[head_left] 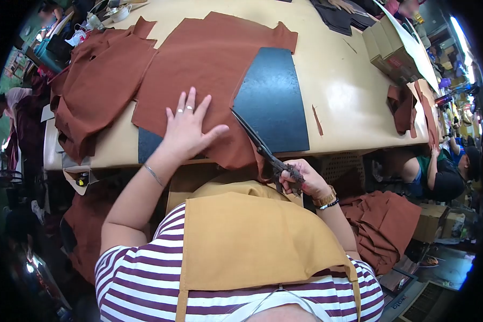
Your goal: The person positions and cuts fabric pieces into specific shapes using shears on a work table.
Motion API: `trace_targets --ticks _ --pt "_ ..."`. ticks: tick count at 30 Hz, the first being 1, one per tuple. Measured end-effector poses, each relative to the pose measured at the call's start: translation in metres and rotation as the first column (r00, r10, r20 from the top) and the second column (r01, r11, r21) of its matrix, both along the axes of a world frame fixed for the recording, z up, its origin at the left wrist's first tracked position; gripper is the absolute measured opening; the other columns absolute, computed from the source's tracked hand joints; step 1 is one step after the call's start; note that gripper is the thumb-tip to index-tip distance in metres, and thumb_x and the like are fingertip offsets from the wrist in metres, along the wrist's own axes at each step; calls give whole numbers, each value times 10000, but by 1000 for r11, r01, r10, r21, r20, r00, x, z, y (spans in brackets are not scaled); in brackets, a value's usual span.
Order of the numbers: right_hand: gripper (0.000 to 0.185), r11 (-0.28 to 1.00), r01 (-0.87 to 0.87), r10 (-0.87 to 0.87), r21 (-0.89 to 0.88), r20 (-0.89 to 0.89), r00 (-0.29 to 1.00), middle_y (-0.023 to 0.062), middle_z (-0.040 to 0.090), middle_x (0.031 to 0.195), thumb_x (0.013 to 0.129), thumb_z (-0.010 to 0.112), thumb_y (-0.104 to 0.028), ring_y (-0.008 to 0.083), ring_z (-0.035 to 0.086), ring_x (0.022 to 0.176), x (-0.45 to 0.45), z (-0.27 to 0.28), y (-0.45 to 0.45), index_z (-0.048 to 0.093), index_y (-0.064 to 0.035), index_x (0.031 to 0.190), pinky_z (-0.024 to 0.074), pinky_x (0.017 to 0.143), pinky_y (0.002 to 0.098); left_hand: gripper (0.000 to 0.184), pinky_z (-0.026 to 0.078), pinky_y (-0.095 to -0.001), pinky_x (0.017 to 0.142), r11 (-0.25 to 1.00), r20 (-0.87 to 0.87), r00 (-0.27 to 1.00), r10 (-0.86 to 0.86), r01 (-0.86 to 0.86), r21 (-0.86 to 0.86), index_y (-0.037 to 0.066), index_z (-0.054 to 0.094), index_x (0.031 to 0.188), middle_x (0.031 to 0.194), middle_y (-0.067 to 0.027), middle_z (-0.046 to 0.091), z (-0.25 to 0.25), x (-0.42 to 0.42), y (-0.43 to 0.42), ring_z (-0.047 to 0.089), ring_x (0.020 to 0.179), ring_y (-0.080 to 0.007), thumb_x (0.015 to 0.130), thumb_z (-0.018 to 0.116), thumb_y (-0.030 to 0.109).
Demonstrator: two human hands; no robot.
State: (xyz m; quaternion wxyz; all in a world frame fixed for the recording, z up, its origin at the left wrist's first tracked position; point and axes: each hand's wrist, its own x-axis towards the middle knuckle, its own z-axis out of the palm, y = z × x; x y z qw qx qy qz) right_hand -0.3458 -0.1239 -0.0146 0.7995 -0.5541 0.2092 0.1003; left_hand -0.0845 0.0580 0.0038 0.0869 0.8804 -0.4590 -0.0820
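A reddish-brown piece of fabric (198,59) lies over a dark flat board (276,102) on the table. My left hand (189,129) rests flat on this fabric with its fingers spread. Large dark scissors (260,144) are in my right hand (303,180), its fingers wrapped round the handles at the table's front edge. Their blades point up and left, with the tip at the fabric's right edge, over the board. Below the scissors, part of the fabric hangs over the table edge.
More brown fabric (104,80) lies on the table's left side. A cardboard box (392,51) stands at the back right, and a thin fabric scrap (317,120) lies nearer. Heaped brown cloth (383,228) is below on the right. Other people are around the table.
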Motion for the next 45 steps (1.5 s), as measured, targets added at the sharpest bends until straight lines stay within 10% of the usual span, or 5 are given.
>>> trace_targets --ticks 9,45 --pt "277 996 26 -24 84 -24 999 27 597 703 875 667 -287 100 581 586 11 2 2 596 -30 799 460 535 232 943 125 -617 1100 935 94 930 -355 354 25 237 299 1462 1551 -128 142 -5 68 -18 124 1425 -349 702 599 708" --pt "185 976 196 -195 92 -22 981 -3 600 726 872 656 -219 73 572 594 -3 -1 23 613 -47 817 463 530 211 908 110 -734 1008 999 111 993 28 -33 43 199 240 1483 1553 -174 95 -12 -27 -22 68 1429 -379 783 511 709"
